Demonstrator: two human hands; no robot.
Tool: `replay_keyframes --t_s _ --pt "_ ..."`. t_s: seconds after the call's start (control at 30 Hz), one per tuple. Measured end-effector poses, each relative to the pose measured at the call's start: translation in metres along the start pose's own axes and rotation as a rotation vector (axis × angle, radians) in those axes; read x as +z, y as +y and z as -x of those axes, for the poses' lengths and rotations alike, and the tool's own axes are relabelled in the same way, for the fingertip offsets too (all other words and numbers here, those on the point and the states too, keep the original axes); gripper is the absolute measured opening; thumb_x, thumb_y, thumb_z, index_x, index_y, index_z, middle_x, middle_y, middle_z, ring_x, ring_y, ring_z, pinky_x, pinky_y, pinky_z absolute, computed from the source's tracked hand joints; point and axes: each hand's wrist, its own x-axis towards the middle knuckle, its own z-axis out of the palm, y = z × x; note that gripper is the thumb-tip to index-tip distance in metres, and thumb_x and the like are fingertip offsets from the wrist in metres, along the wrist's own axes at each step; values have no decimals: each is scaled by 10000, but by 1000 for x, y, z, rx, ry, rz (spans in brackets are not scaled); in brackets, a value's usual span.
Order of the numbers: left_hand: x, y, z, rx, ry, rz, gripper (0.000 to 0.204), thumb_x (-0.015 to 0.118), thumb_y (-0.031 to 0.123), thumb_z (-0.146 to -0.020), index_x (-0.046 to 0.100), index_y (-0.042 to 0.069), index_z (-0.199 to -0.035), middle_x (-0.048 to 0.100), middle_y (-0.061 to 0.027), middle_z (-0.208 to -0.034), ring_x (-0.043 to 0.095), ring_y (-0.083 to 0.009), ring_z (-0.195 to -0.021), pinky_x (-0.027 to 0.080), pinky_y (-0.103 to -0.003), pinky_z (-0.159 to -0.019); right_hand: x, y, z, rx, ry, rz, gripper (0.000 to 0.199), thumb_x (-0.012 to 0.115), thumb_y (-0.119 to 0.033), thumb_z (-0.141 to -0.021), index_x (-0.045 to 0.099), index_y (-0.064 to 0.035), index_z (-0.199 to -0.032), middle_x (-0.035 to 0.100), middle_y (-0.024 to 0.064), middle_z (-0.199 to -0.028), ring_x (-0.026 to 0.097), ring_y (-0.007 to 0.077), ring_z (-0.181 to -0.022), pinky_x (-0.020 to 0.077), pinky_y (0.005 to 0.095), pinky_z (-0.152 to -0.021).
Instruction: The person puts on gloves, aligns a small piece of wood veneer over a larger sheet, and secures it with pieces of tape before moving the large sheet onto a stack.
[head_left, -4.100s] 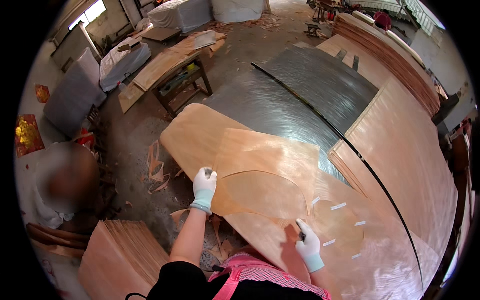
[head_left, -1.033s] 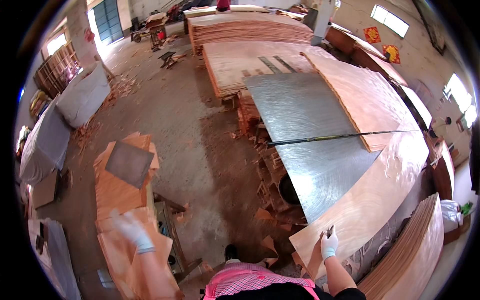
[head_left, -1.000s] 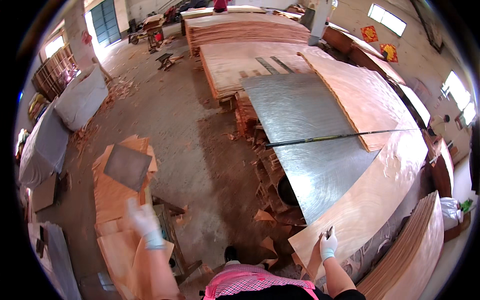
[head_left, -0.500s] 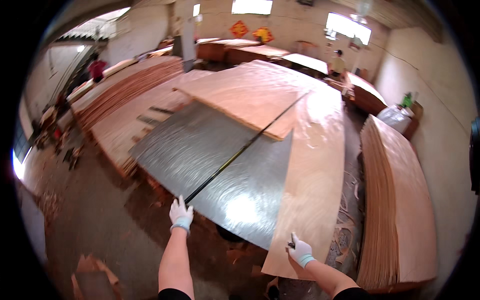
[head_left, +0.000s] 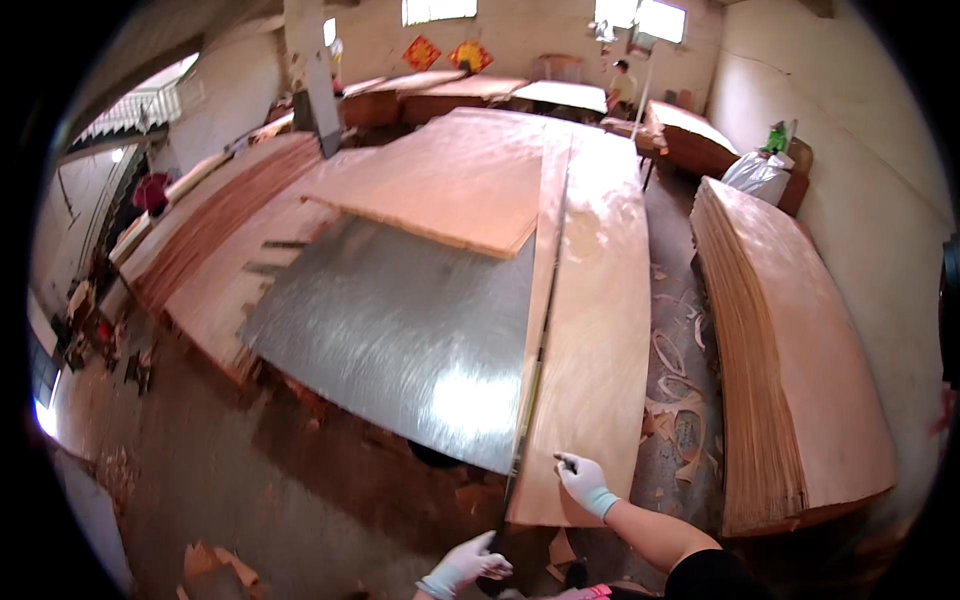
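A long, thin dark rod point(head_left: 541, 365) lies lengthwise along the seam between a shiny grey sheet point(head_left: 400, 330) and a pale wood veneer sheet point(head_left: 590, 360). My left hand point(head_left: 466, 563), in a white glove, is closed at the rod's near end, below the sheets' front edge. My gloved right hand point(head_left: 585, 483) is over the near part of the pale veneer, just right of the rod. Its fingers are pinched around a small dark object too little to make out. Farther back, a stack of pinkish veneer point(head_left: 450, 185) covers the grey sheet's far part.
A tall veneer stack point(head_left: 800, 350) stands on the right, with curled offcuts point(head_left: 685, 410) on the floor beside it. More veneer piles point(head_left: 230, 210) lie at the left. One person point(head_left: 622, 85) is at the back right, another point(head_left: 152, 193) at the far left.
The rod has swung from a slant across the grey sheet to the veneer seam. My left hand moved right and nearer with its end. My right hand shifted slightly left; the view turned right.
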Motion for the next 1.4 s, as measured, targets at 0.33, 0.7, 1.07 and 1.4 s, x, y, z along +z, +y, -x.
replay_keyframes --t_s 0.33,0.7,1.07,1.4 --pt "116 -105 -36 30 -31 -164 276 605 63 -933 511 -7 -1183 635 -93 -891 655 -168 -803 547 -292 -732 6 -96 -10 -399 -765 533 459 593 -283 -906 556 -185 -1352 715 149 -992 690 352 -896 538 435 -707" --pt "206 -119 -52 -64 139 -89 314 595 337 -989 620 36 -903 458 1 -557 420 -122 -408 348 -288 -397 -103 -74 -22 -185 -657 338 404 569 -379 -914 710 -22 -1045 705 205 -965 676 369 -916 536 422 -792" --pt "250 -121 -93 -342 -21 179 195 563 296 -1015 614 107 -1018 346 53 -588 297 -80 -465 260 -252 -411 -259 167 120 476 252 -613 205 607 -28 -930 704 -33 -1110 673 -16 -1010 587 103 -919 458 256 -838" --pt "249 -137 -115 -257 111 43 208 581 310 -1008 540 139 -897 333 70 -597 293 -69 -486 261 -236 -447 -180 258 194 666 426 -694 255 622 17 -869 727 -64 -1087 696 -7 -951 602 110 -850 479 271 -789"
